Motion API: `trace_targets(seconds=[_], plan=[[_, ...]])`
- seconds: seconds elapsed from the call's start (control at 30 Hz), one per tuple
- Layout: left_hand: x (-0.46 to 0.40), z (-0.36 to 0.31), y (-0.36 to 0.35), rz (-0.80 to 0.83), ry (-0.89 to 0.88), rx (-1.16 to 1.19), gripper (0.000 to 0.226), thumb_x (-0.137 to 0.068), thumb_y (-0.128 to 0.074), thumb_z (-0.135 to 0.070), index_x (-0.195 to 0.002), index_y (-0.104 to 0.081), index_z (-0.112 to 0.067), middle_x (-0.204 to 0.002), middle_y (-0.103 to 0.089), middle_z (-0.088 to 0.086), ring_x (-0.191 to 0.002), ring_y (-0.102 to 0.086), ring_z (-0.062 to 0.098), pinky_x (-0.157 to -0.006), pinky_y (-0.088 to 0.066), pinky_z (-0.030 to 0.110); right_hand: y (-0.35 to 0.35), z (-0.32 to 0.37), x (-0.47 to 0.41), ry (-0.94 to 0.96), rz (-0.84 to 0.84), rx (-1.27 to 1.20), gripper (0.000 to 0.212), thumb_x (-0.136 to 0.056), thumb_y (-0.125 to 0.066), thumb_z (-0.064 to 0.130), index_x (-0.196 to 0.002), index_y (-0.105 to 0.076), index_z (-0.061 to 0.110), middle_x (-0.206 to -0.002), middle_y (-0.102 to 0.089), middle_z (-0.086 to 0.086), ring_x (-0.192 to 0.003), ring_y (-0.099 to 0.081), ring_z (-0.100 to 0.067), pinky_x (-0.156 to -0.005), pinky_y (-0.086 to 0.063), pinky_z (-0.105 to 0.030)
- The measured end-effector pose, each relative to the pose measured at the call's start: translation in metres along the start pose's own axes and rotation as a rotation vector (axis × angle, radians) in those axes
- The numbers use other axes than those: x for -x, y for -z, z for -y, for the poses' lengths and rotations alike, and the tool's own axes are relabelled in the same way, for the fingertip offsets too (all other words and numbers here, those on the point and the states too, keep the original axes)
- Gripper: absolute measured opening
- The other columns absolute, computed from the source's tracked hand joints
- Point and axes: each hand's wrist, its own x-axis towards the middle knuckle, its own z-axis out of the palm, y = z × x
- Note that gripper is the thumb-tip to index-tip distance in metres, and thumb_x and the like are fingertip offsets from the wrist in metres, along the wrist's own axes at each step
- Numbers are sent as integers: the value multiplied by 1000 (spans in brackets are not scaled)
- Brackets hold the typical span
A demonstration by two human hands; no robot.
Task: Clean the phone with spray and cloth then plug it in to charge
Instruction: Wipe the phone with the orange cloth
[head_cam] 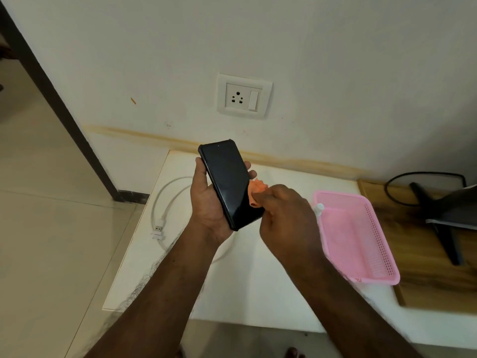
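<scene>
My left hand holds a black phone tilted, screen up, above the white table. My right hand pinches a small orange cloth against the phone's right edge. A white charging cable lies coiled on the table to the left, its USB plug near the table's left edge. The white cap of a spray bottle shows just behind my right hand, at the rim of the pink basket. A white wall socket with a switch sits on the wall above the table.
A wooden board lies right of the basket with a dark monitor stand and black cable on it. A tiled floor and a dark door frame are to the left.
</scene>
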Motion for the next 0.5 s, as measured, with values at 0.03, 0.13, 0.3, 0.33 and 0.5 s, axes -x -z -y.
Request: trace_targets(seconds=[0.03,0.13,0.3,0.33,0.5], plan=[[-2,1,1,-3,-9,11,90,-86,-41,-77,-144,-46,-9,-126,-50,13,-117,-42,30,-110,-32,50,-3,4,2,-23,-8,12,35,-73,-72,-3,-106,-75,10,-95,-71,-11,-84,-65,-32,-78,-53,-41],[-3,3,6,-34,-40,-35,91,-88,-38,-77,-141,-51,-5,-119,-58,15,-116,-47,33,-112,-32,55,-15,25,17,49,-6,45,38,-63,-85,5,-99,-75,14,-91,-71,-6,-78,-66,-24,-73,-55,-36],[-1,-2,10,-13,-2,-64,94,-85,-34,-80,-135,-55,-4,-127,-52,18,-118,-48,38,-112,-32,59,-10,16,17,204,11,11,46,-63,-83,2,-107,-75,16,-103,-73,-5,-89,-69,-26,-80,-54,-41],[-1,-2,9,-9,-7,-45,94,-85,-36,-80,-137,-53,-4,-127,-50,18,-118,-46,37,-114,-29,56,-8,9,12,159,1,6,45,-66,-77,-2,-108,-74,15,-103,-72,-6,-89,-67,-28,-80,-53,-42],[-5,1,6,-14,-38,16,92,-86,-42,-76,-148,-43,-8,-128,-52,12,-117,-47,31,-115,-27,53,-10,7,6,-67,-34,-1,38,-76,-68,-1,-111,-71,15,-98,-68,-8,-87,-63,-28,-80,-53,-40]])
